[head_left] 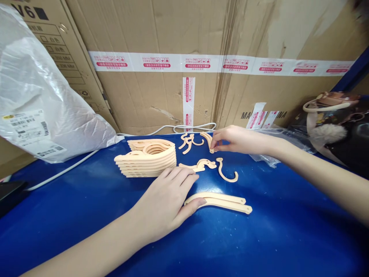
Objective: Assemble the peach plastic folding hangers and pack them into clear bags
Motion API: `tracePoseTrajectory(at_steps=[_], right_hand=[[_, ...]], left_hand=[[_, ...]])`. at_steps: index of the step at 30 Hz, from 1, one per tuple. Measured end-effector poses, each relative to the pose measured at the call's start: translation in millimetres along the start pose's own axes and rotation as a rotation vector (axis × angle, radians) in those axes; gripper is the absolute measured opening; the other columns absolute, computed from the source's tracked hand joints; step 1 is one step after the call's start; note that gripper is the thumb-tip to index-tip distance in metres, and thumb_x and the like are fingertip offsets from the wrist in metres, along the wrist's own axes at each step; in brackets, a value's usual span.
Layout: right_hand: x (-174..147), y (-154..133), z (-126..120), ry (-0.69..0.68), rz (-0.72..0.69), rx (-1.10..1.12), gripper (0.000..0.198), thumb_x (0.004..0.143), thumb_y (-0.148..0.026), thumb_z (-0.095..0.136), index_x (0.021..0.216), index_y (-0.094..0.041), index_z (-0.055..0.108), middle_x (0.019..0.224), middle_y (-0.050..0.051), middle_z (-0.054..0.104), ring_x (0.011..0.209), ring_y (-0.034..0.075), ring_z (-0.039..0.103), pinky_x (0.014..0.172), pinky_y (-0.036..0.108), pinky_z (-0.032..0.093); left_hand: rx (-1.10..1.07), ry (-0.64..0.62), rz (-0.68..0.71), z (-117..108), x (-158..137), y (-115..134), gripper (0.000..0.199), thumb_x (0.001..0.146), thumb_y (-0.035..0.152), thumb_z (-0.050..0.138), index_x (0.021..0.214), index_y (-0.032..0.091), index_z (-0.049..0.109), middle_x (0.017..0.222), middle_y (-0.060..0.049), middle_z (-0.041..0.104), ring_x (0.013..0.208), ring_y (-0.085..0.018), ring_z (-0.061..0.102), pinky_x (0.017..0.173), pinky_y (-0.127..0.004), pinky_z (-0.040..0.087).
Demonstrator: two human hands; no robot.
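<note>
My left hand (170, 200) lies palm down with fingers stretched and thumb apart. Its thumb touches a pair of cream plastic hanger arms (221, 201) lying side by side; its fingertips are near a cream, animal-shaped piece (205, 164). Farther back, my right hand (235, 139) has its fingers closed at the near end of a curved hanger arm (206, 137). Between the hands lies a loose hanger hook (226, 173). Several small hooks and curved parts (188, 142) are grouped behind. A neat stack of cream hangers (147, 161) sits left of them.
The parts rest on a blue tabletop (86, 215). Large taped cardboard boxes (155, 92) form a wall behind it. A white plastic mailer bag (49, 88) leans at left. A white cable (66, 169) runs along the back. Clear plastic (268, 157) and a dark bag (346, 134) are at right.
</note>
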State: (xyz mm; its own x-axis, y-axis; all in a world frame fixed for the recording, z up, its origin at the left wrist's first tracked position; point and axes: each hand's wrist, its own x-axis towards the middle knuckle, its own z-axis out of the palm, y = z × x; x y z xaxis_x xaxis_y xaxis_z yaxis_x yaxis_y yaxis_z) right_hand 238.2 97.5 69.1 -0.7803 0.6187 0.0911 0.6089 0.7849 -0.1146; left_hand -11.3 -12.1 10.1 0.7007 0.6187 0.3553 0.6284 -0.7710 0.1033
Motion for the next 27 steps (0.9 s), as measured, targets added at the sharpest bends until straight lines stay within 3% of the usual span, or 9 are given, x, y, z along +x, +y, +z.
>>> tracePoseTrajectory(at_steps=[5, 10, 17, 23, 27], right_hand=[[-28.2, -13.5, 12.3, -0.006, -0.099, -0.249, 0.017, 0.088, -0.015, 0.057, 0.096, -0.022, 0.070, 0.096, 0.004, 0.066, 0.085, 0.019, 0.064, 0.070, 0.030, 0.046], [-48.3, -23.3, 36.1, 0.060, -0.096, -0.572, 0.020, 0.086, -0.009, 0.056, 0.100, -0.017, 0.069, 0.085, 0.007, 0.062, 0.072, 0.021, 0.059, 0.067, 0.034, 0.043], [-50.6, -21.5, 43.1, 0.110, -0.196, -0.718, 0.014, 0.087, -0.009, 0.055, 0.087, -0.016, 0.067, 0.084, 0.007, 0.061, 0.070, 0.021, 0.055, 0.064, 0.034, 0.039], [-51.8, -19.4, 40.6, 0.206, -0.230, -0.673, 0.018, 0.093, -0.013, 0.046, 0.086, -0.015, 0.063, 0.080, 0.007, 0.062, 0.070, 0.020, 0.054, 0.065, 0.033, 0.036], [-52.4, -30.9, 39.6, 0.307, -0.128, -0.278, 0.020, 0.096, -0.024, 0.044, 0.090, -0.017, 0.062, 0.084, 0.007, 0.064, 0.075, 0.020, 0.056, 0.068, 0.033, 0.041]], left_hand=[[-0.100, -0.120, 0.031, -6.4, 0.6, 6.5, 0.011, 0.093, 0.028, 0.047, 0.086, 0.019, 0.048, 0.082, -0.001, 0.054, 0.072, -0.018, 0.051, 0.060, -0.030, 0.036], [-0.142, -0.198, 0.015, -0.6, 1.3, 7.7, 0.009, 0.090, 0.020, 0.047, 0.083, 0.020, 0.042, 0.077, 0.003, 0.049, 0.066, -0.015, 0.046, 0.056, -0.028, 0.031], [-0.134, -0.207, 0.011, 2.5, 3.9, 10.3, 0.018, 0.093, 0.018, 0.042, 0.076, 0.021, 0.035, 0.075, 0.003, 0.044, 0.064, -0.014, 0.044, 0.054, -0.027, 0.029], [-0.123, -0.182, -0.006, 5.7, 3.5, 9.2, 0.017, 0.093, 0.021, 0.044, 0.076, 0.020, 0.041, 0.078, 0.002, 0.044, 0.068, -0.014, 0.046, 0.055, -0.026, 0.030], [-0.119, -0.169, -0.013, 7.0, 3.2, 8.5, 0.018, 0.092, 0.021, 0.044, 0.075, 0.020, 0.041, 0.078, 0.002, 0.044, 0.066, -0.014, 0.045, 0.054, -0.026, 0.029]])
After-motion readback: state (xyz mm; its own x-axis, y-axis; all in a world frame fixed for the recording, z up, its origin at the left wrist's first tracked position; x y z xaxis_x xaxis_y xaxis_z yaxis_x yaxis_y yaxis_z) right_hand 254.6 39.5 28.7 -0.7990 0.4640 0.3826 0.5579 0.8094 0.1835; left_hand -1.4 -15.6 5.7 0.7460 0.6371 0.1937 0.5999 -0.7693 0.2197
